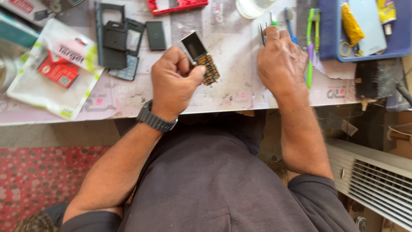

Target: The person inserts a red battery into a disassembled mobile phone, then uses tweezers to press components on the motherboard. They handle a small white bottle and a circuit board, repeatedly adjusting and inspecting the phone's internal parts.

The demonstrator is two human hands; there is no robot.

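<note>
My left hand (174,81) is closed around a bare phone circuit board (201,56) with a small screen at its top and a gold keypad area below, held tilted above the worktable (240,92). A dark watch sits on that wrist. My right hand (281,62) rests on the table to the right, fingers curled over metal tweezers (262,33) whose tips stick out past the knuckles. Beside the same hand lie toothbrushes, one green (310,47) and one blue (290,23).
Dark phone housing parts (116,41) and a black battery (156,35) lie to the left, with a clear plastic packet (51,68) beyond. A red casing (176,6) lies at the top. A blue tray (365,30) of tools sits at the right. A white slatted unit (377,180) stands on the floor.
</note>
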